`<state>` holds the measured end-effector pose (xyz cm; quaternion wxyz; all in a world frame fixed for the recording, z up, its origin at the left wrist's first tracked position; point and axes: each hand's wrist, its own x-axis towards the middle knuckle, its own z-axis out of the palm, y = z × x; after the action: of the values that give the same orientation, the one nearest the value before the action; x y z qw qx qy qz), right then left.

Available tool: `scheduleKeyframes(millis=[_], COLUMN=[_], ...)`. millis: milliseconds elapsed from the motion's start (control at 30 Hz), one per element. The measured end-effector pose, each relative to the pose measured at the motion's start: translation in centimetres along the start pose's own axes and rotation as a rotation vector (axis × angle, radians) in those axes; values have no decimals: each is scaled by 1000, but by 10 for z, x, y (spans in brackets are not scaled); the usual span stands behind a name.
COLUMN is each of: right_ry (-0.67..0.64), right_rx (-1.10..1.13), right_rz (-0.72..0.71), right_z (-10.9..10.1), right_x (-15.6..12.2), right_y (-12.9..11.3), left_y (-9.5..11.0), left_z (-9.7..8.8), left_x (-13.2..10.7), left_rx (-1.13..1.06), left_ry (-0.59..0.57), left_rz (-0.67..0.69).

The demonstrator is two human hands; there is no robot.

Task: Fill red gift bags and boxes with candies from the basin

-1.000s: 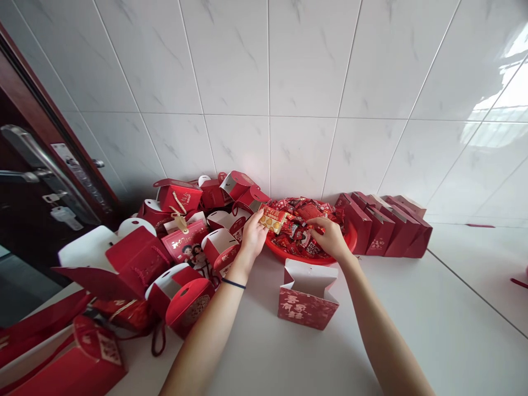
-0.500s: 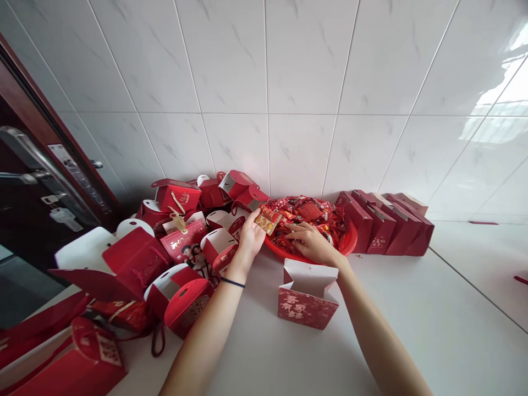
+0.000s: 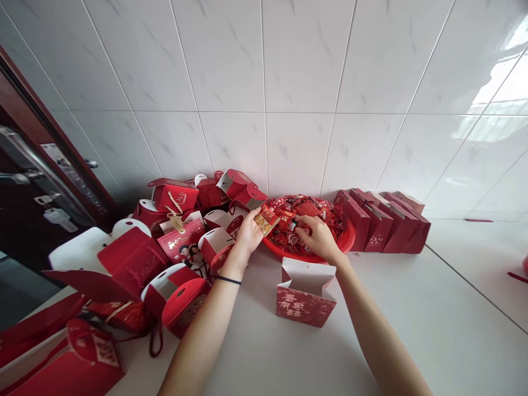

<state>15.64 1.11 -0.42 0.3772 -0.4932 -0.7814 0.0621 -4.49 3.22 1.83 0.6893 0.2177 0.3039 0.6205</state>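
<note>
My left hand (image 3: 248,234) is closed on a small red and yellow snack packet (image 3: 266,219), held at the left edge of a red plastic tray (image 3: 348,240). The tray is heaped with red wrapped sweets (image 3: 307,212). Over that heap my right hand (image 3: 317,237) has its fingers pinched on a small sweet. An open red gift box (image 3: 305,292) with a white inside stands on the white floor just in front of both hands.
A pile of red gift boxes (image 3: 173,242) lies to the left, reaching the near left corner. A row of flat folded red boxes (image 3: 383,223) leans against the tiled wall on the right. A dark door with a metal handle (image 3: 25,181) is at far left.
My right hand moved from the tray's right part to its left front, then back toward the middle, closing on a sweet. My left hand kept the packet and tilted it slightly.
</note>
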Motion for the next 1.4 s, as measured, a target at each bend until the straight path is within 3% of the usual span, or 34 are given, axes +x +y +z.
scheduleKeyframes(millis=[300, 567, 700, 833, 1033, 1200, 1400], right_ry=[-135, -305, -212, 34, 317, 306, 313], right_rx=[6, -100, 54, 269, 605, 911, 942], right_rz=[-41, -160, -102, 89, 262, 303, 296], right_z=[3, 1, 4, 2, -8, -7, -5], right_x=[2, 0, 2, 0, -2, 0, -1], right_y=[0, -7, -4, -2, -3, 3, 10], left_y=[1, -1, -1, -1, -2, -3, -7], left_z=[1, 2, 1, 1, -3, -1, -1], left_x=[-2, -1, 1, 1, 2, 1, 1], left_rx=[66, 89, 93, 93, 111, 139, 153], left_ry=[-42, -72, -73, -74, -115, -113, -158], left_rz=[-23, -28, -18, -19, -14, -10, 58])
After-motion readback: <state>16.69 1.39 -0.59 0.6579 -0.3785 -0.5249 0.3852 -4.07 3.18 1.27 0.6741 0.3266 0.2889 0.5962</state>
